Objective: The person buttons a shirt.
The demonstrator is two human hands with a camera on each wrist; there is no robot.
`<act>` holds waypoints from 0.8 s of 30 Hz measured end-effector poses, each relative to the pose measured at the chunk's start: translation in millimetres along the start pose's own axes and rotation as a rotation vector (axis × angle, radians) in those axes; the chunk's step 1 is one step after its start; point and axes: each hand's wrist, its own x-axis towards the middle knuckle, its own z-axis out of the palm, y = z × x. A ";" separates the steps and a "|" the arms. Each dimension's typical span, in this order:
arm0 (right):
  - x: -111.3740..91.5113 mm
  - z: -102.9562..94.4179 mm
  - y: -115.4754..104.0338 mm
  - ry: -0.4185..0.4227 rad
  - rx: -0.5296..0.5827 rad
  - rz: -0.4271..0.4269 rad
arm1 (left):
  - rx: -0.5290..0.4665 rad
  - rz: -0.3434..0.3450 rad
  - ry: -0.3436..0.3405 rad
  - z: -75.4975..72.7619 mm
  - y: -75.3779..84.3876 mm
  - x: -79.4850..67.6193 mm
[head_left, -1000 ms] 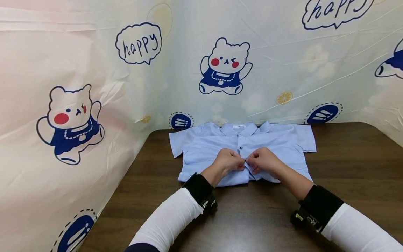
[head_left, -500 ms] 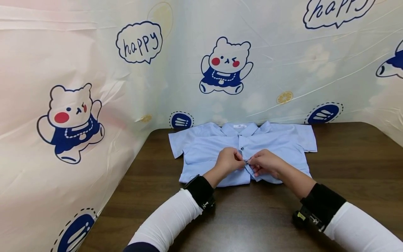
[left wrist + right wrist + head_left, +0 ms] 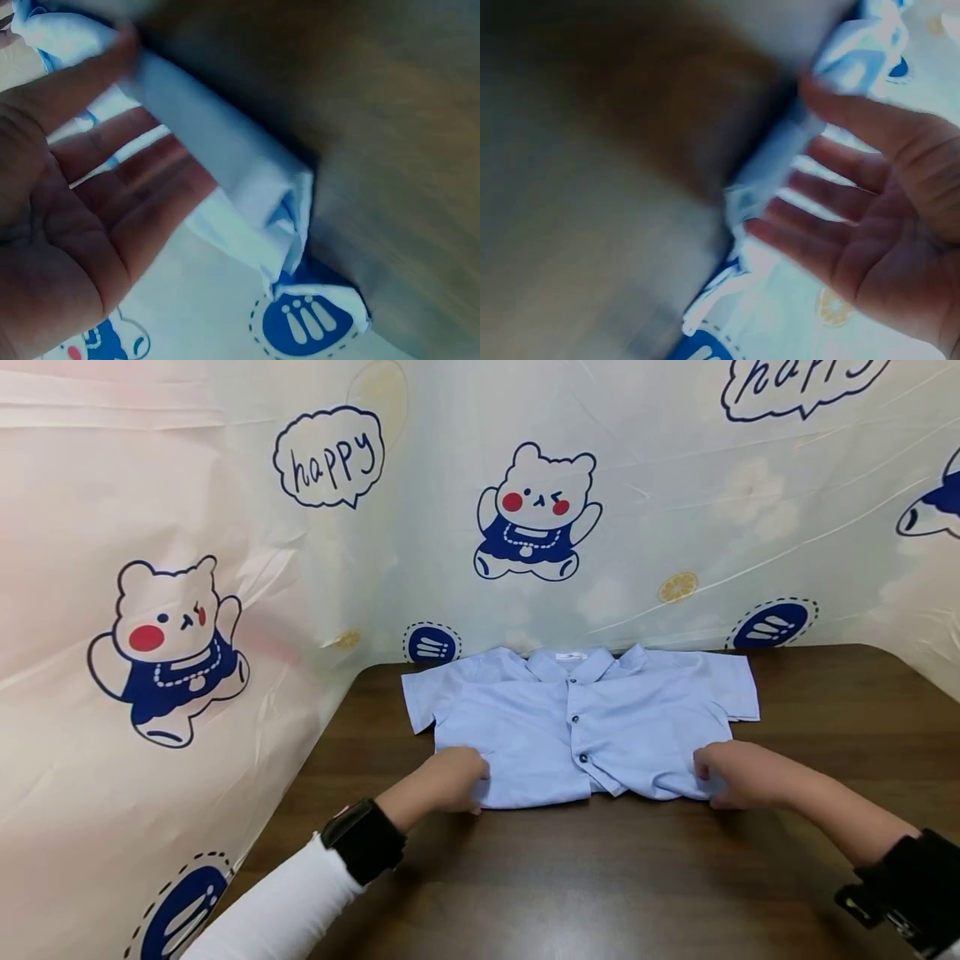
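A light blue short-sleeved shirt [image 3: 517,718] lies front side up on the table, its collar [image 3: 596,667] at the far side. Dark buttons [image 3: 583,758] run down its middle placket. My left hand [image 3: 450,777] is at the shirt's lower left corner; the left wrist view shows that hand's fingers extended and parted beside the folded hem [image 3: 217,127]. At the lower right corner is my right hand [image 3: 738,774]. Its fingers [image 3: 810,244] are loosely spread along the shirt's edge [image 3: 769,165] in the right wrist view. Neither hand grips the cloth.
The brown wooden table [image 3: 585,885] stretches toward me and to both sides. Behind it and at the left hangs a pale curtain [image 3: 420,527] printed with bears and "happy" bubbles, close to the shirt's collar.
Both hands have left the button at the shirt's middle and moved apart, the left one to the lower left corner, the right one to the lower right. The lowest button now shows uncovered.
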 end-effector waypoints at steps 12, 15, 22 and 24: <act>-30.6 7.6 -1.7 0.085 0.116 -0.191 | -0.310 0.321 0.122 1.7 -15.9 -50.4; -36.9 8.6 0.4 0.114 0.184 -0.256 | -0.398 0.314 0.081 -3.5 -19.6 -55.1; -44.8 -17.3 15.3 0.146 0.415 -0.384 | -0.642 0.274 0.124 -39.6 -43.4 -63.2; -44.4 -33.8 19.8 0.137 0.472 -0.337 | -0.717 0.247 0.176 -56.1 -53.4 -63.0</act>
